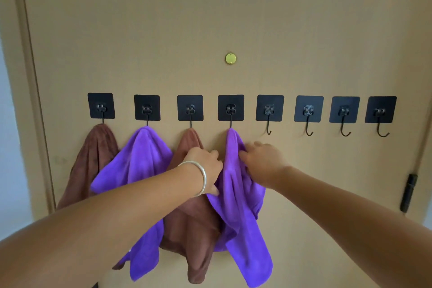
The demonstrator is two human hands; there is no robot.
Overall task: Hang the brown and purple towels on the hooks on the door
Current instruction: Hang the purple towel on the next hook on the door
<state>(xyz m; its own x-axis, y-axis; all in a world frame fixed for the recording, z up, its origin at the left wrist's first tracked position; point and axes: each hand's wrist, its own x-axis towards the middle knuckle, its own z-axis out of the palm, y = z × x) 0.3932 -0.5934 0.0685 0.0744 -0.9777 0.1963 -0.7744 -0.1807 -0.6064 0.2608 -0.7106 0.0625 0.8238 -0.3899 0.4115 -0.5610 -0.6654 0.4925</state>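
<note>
While gripping fourth towel (236,194) below peephole (230,58): left hand (205,170) pinching its left edge, right hand (264,161) bunching right fold. Hung on fourth hook (231,110); four hooks bare rightward.

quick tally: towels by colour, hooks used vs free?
Brown towels: 2
Purple towels: 2
Towels total: 4
Hooks with a towel: 4
Hooks free: 4
Hooks total: 8

Bare forearms, silver bangle (198,176) on left wrist
</note>
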